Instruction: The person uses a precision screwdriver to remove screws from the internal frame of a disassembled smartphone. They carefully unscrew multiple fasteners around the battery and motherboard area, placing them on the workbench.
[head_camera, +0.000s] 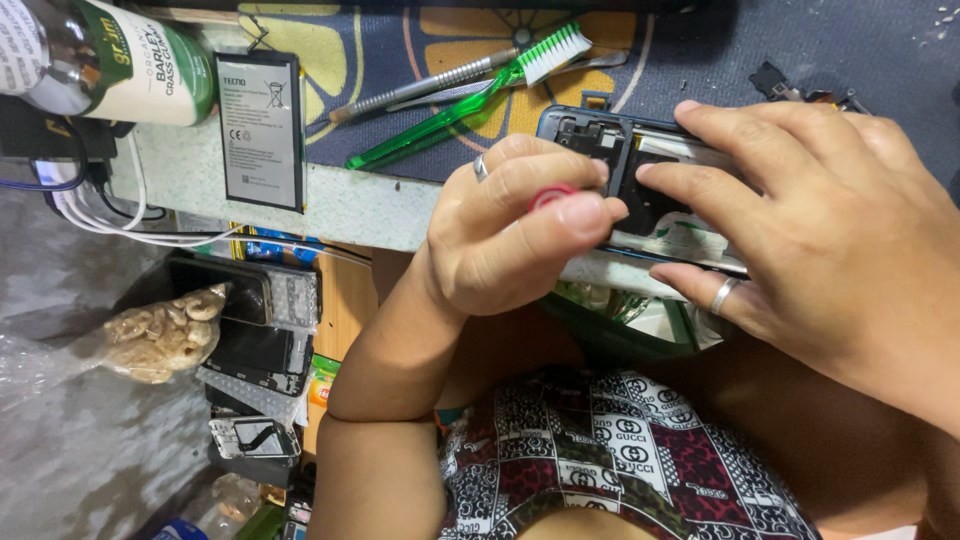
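My left hand (520, 235), with a ring on one finger, is shut on a small red-tipped tool (552, 196) and presses it against an opened dark-blue phone (640, 165). The phone lies on its face at the table's front edge with its back cover off and its inner frame showing. My right hand (830, 230), also ringed, grips the phone from the right, fingers spread over its top, middle and lower edge. The tool's tip is hidden behind my fingers.
A flat black phone battery (260, 130) lies at the left on the table. A green toothbrush (470, 95) and a metal pry tool (430, 85) lie behind the phone. A green-labelled canister (130, 60), white cables (100, 212), stacked phone parts (258, 345) and a bagged snack (160, 335) sit at the left.
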